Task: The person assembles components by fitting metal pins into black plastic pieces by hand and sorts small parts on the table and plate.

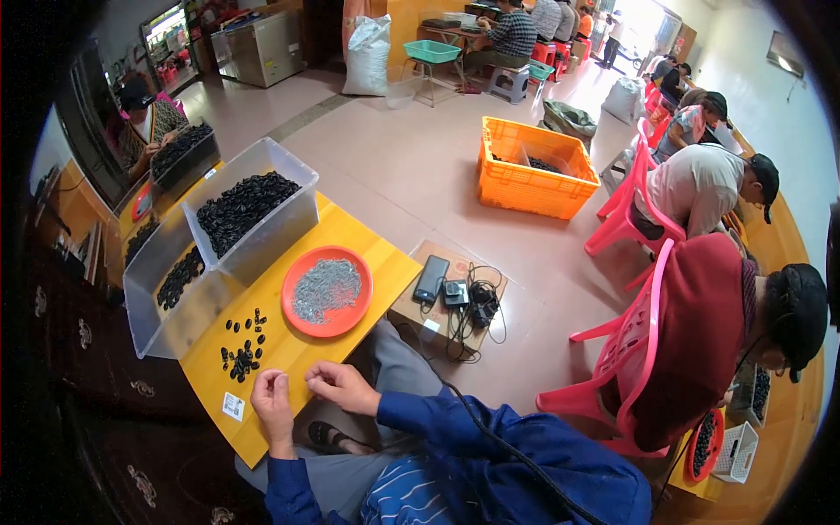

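A smooth yellow board is seen laid across the lap, and both hands are held over its near edge. The left hand is curled, with its fingertips drawn together as if pinching something small; whatever is pinched is too small to be made out, so its long axis and direction cannot be told. The right hand lies just beside it, fingers bent and bunched toward the left fingertips; whether anything is gripped there cannot be told. Just beyond the left hand, a loose scatter of small black glossy pieces is spread on the board, rounded in shape. Farther along, a round orange plastic dish is set on the board, and a heap of fine grey metal bits is held in it. Two clear plastic bins are placed at the far end: the nearer bin is thinly filled with black pieces, the farther bin is heaped with them. A small white label is stuck near the board's corner.
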A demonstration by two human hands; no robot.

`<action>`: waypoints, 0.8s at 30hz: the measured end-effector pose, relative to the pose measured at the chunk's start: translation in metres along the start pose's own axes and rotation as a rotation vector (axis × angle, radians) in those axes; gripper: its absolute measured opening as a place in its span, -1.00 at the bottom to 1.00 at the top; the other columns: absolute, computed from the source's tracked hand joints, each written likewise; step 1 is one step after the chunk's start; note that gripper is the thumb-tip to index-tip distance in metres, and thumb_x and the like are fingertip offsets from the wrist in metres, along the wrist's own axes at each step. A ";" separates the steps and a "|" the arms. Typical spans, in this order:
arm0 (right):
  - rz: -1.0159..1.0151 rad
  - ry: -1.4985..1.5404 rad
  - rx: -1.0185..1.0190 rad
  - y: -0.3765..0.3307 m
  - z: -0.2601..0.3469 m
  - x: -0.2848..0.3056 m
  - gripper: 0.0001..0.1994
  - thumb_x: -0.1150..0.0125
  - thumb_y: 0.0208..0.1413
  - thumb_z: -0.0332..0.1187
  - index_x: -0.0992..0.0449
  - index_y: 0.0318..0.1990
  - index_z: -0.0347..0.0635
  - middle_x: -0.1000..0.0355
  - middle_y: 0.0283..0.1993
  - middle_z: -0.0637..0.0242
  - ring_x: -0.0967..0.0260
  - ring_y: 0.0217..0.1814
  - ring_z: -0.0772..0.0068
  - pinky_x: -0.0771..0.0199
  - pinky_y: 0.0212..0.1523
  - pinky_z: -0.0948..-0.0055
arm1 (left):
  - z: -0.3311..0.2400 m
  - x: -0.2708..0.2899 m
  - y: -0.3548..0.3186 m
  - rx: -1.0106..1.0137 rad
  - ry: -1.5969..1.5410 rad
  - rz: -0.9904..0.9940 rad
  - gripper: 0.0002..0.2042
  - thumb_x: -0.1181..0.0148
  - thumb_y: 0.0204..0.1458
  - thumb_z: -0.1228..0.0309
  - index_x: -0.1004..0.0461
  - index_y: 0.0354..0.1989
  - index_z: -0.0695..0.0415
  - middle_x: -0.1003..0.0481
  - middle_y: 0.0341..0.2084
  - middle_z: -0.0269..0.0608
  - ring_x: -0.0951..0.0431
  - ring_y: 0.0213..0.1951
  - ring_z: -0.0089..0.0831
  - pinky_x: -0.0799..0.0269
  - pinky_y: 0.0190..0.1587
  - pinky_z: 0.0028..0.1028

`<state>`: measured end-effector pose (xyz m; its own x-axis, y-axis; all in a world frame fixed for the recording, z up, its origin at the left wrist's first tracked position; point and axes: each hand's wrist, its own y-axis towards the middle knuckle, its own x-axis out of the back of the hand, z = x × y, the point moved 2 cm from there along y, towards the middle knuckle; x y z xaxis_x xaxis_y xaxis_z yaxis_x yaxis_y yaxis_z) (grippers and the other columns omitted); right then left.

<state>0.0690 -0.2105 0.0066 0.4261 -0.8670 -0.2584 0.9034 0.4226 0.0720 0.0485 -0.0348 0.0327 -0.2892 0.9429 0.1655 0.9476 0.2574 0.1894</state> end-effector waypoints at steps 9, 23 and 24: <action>0.111 0.064 0.114 0.060 0.004 -0.071 -0.90 -0.15 0.26 -0.41 -0.43 -0.20 -0.25 -0.34 -0.44 0.52 -0.25 -0.43 0.75 -0.32 -0.40 0.63 | 0.008 0.061 -0.020 0.121 -0.087 -0.251 -0.94 -0.12 0.15 0.58 -0.47 -0.22 0.23 -0.42 -0.40 -0.42 -0.38 -0.39 -0.66 -0.34 -0.29 -0.65; 0.205 -0.063 0.190 0.074 -0.030 -0.089 -0.91 -0.12 0.26 -0.40 -0.44 -0.20 -0.23 -0.39 -0.37 0.42 -0.32 -0.34 0.64 -0.41 -0.28 0.54 | 0.036 0.084 -0.029 0.122 -0.078 -0.318 -0.89 -0.09 0.18 0.53 -0.47 -0.16 0.23 -0.44 -0.33 -0.40 -0.36 -0.39 -0.64 -0.34 -0.28 -0.62; 0.214 -0.117 0.229 0.074 -0.031 -0.092 -0.91 -0.11 0.27 -0.39 -0.44 -0.19 -0.22 -0.40 -0.36 0.41 -0.35 -0.32 0.62 -0.44 -0.25 0.53 | 0.032 0.083 -0.028 0.117 -0.035 -0.331 -0.88 -0.11 0.19 0.51 -0.48 -0.13 0.22 -0.46 -0.30 -0.39 -0.39 -0.36 -0.63 -0.37 -0.27 -0.61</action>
<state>0.0952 -0.0907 0.0060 0.5976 -0.7952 -0.1027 0.7744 0.5392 0.3311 0.0025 0.0435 0.0105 -0.5801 0.8106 0.0795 0.8131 0.5706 0.1149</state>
